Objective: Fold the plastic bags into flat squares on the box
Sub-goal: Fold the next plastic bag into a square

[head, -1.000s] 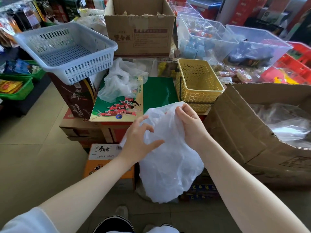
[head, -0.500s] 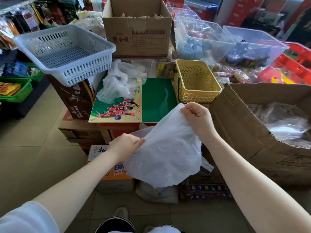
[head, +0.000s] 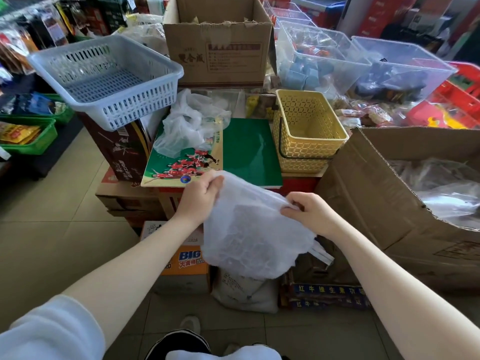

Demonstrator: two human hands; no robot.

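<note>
A thin white translucent plastic bag hangs in mid-air at the centre of the frame, in front of the flat green box with a printed picture of red-shirted players; its upper edge overlaps the box's near edge in the picture, but I cannot tell if they touch. The box's green right half lies bare, hemmed by a crumpled clear plastic bag on its upper-left part and a yellow lattice plastic basket just beside its right edge. A large open brown cardboard carton crowds the right of the frame; tiled floor opens at the left. The left hand, knuckles up, pinches the bag's top-left corner. The right hand, fingers curled, grips the bunched upper-right edge, lower than the left.
</note>
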